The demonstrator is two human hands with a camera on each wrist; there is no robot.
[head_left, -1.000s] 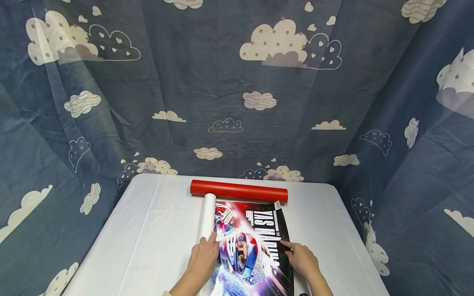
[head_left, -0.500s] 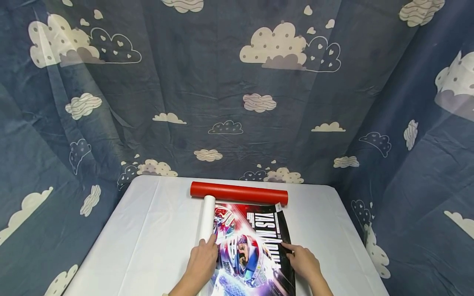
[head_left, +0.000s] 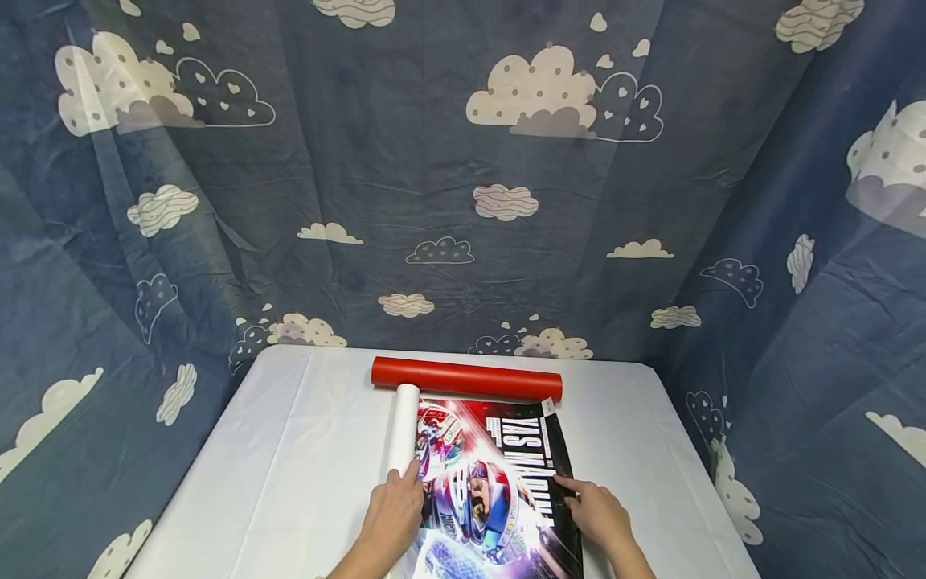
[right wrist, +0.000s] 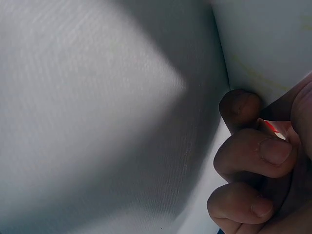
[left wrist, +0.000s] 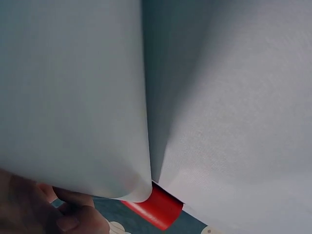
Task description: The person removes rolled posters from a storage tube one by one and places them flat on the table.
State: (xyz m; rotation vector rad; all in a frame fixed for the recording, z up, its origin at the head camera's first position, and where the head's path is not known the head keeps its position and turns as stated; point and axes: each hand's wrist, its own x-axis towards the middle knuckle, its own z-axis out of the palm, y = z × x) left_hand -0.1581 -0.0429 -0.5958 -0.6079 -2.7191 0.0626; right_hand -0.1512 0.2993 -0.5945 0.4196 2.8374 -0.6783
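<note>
A glossy poster (head_left: 499, 482) with a helmeted racing driver and large white lettering lies partly unrolled, its left part still a white roll (head_left: 403, 430). My left hand (head_left: 394, 511) grips the roll, with the index finger along the edge where the printed sheet begins. In the left wrist view, curled fingers (left wrist: 80, 214) show beyond the white roll (left wrist: 73, 97). My right hand (head_left: 596, 511) pinches the poster's dark right edge. The right wrist view shows its fingers (right wrist: 253, 156) curled by the sheet's pale underside (right wrist: 268, 44).
A red tube (head_left: 466, 378) lies across the back of the white-covered table (head_left: 311, 450), just behind the roll's far end. Dark blue cloth (head_left: 434, 201) with pale clouds hangs behind and at both sides.
The poster's right edge and my right hand have shifted slightly to the right. My left hand and the roll have moved slightly to the left, so more of the print shows.
</note>
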